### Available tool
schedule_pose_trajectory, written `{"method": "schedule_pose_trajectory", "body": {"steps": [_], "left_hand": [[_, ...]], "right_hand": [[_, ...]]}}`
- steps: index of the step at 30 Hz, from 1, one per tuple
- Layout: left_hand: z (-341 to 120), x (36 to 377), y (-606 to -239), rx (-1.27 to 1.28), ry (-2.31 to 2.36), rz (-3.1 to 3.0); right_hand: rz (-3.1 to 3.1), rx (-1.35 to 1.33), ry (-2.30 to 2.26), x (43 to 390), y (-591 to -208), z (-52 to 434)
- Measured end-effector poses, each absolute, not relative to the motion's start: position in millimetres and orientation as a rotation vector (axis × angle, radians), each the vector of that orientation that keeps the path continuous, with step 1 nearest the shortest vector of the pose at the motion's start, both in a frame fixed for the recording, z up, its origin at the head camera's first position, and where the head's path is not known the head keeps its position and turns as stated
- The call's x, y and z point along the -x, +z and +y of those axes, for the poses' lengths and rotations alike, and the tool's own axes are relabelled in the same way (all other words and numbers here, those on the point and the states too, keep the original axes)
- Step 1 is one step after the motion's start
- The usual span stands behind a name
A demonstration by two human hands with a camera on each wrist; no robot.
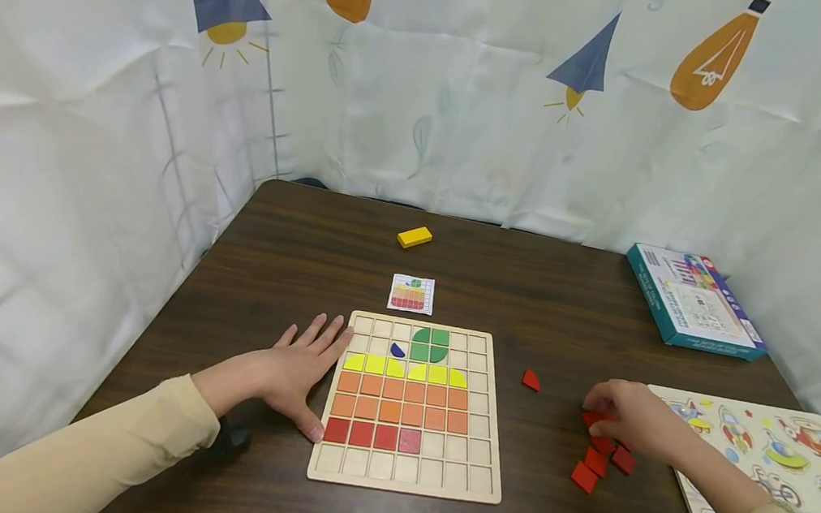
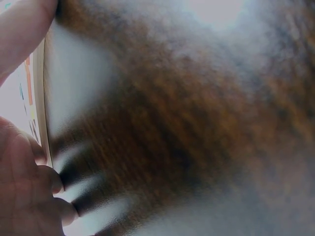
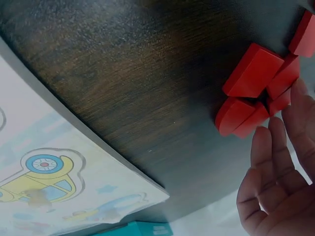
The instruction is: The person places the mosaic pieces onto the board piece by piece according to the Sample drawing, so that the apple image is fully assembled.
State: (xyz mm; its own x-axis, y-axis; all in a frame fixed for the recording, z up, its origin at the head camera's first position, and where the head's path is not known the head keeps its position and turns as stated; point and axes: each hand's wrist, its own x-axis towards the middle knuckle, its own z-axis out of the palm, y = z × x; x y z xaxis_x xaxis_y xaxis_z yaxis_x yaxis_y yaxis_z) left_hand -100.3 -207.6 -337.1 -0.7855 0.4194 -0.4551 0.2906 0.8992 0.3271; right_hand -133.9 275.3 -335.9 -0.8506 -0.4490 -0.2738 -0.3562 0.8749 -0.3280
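A wooden grid board (image 1: 488,459) holds two rows of orange tiles (image 1: 390,410), a yellow row (image 1: 415,372), green pieces (image 1: 429,345), a small blue piece (image 1: 398,351) and several red square tiles (image 1: 362,433) toward the left. Along the board's left edge lies my left hand (image 1: 301,373), fingers spread, thumb at the rim. In the left wrist view its fingers (image 2: 24,182) show beside dark tabletop. My right hand (image 1: 634,419) is over a loose cluster of red pieces (image 1: 585,477). In the right wrist view its fingertips (image 3: 298,91) touch the cluster, the fingers loosely bent.
A small pattern card (image 1: 410,294) lies behind the board, and farther back a yellow block (image 1: 414,237). One red quarter-round piece (image 1: 532,379) sits alone right of the board. A picture puzzle board (image 1: 774,451) lies under the right forearm; a teal box (image 1: 696,302) stands back right.
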Motion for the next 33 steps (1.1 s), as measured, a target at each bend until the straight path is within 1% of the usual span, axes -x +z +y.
{"method": "schedule_pose_trajectory", "body": {"steps": [12, 20, 26, 33], "left_hand": [[-207, 100, -336, -0.520, 0.322, 2.528], [-207, 100, -337, -0.515, 0.322, 2.527], [-207, 100, -337, -0.513, 0.321, 2.528], [-207, 99, -337, -0.508, 0.312, 2.533]], "right_hand": [[2.748, 0.624, -0.327, 133, -339, 267], [2.791, 0.690, -0.470, 127, -332, 257], [2.749, 0.690, -0.643, 117, -320, 219], [2.595, 0.811, -0.816, 108, -321, 167]]}}
